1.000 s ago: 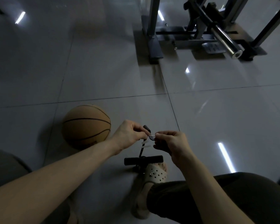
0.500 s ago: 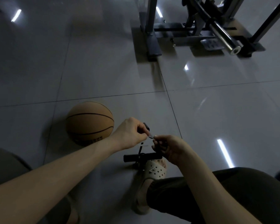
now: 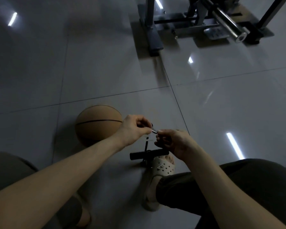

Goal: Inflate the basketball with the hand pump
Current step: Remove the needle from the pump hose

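Glossy tiled floor (image 3: 106,66) — basketball (image 3: 96,124), hand pump (image 3: 149,152), gym rack (image 3: 196,25).

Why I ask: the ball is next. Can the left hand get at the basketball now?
Probably yes: the basketball lies right beside the left hand, nothing between; but that hand pinches a small metal piece.

Glossy grey floor tiles (image 3: 106,63) fill the view, and their dark grout lines cross just right of centre. At one o'clock stands a metal gym frame (image 3: 185,28), with one flat dark foot (image 3: 153,40) running toward six o'clock. A polished steel bar (image 3: 228,22) juts from the frame at two o'clock, its round end turned to the camera, beside a small treaded plate (image 3: 215,33). Strip-light reflections lie on the tiles at ten o'clock (image 3: 12,19) and four o'clock (image 3: 234,145). A pale perforated sandal (image 3: 162,169) sits at six o'clock, a dark trouser leg (image 3: 238,187) at five o'clock, another knee (image 3: 7,171) at eight o'clock.
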Demonstrator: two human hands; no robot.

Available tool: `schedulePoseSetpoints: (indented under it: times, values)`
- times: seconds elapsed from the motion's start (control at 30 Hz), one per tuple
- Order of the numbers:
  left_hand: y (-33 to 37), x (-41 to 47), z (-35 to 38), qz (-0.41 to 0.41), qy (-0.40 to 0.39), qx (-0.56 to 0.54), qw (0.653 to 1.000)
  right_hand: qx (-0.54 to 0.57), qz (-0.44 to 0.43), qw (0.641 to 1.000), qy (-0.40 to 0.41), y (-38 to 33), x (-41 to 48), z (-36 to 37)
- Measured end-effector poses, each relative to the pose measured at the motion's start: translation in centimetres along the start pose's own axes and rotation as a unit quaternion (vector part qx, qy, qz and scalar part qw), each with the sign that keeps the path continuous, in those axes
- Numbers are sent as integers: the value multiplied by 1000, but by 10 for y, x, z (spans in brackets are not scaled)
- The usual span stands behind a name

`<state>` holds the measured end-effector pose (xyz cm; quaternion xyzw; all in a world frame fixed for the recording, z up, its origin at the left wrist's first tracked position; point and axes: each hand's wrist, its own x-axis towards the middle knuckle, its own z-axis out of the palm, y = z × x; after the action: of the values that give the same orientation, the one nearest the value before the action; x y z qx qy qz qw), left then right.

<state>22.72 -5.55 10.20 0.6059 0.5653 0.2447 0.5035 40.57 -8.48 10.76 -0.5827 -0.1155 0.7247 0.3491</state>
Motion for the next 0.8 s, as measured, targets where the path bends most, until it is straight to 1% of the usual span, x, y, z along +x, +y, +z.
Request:
schedulePoseSetpoints:
  times: [0.07, 0.13, 0.23, 0.3, 0.37, 0.5, 0.7, 0.73, 0.8]
  values:
    - [-4, 0, 3, -36, 6, -90, 995, 12, -9, 1000, -2, 0, 0, 1]
    - [-8, -1, 9, -87, 6, -170, 982, 22, -13, 1000, -1, -1, 0, 0]
    - [-8, -3, 14, -162, -2, -295, 942, 21, -9, 1000, -1, -1, -1, 0]
    - [-9, -1, 13, -188, -14, -362, 913, 17, -11, 1000, 0, -1, -2, 0]
    - [-11, 2, 11, -200, -26, -401, 894, 14, -15, 1000, 2, 0, -2, 1]
    - [-14, 1, 15, -193, -35, -417, 887, 15, -18, 1000, 5, 2, 0, 1]
    - [-16, -2, 26, -189, -14, -442, 877, 30, 2, 999, -9, 6, 0, 1]
    - [-17, -2, 28, -182, -14, -435, 882, 35, 7, 999, -13, 7, 0, 2]
    - [-18, -1, 30, -161, -11, -393, 905, 41, 15, 999, -21, 7, 0, 2]
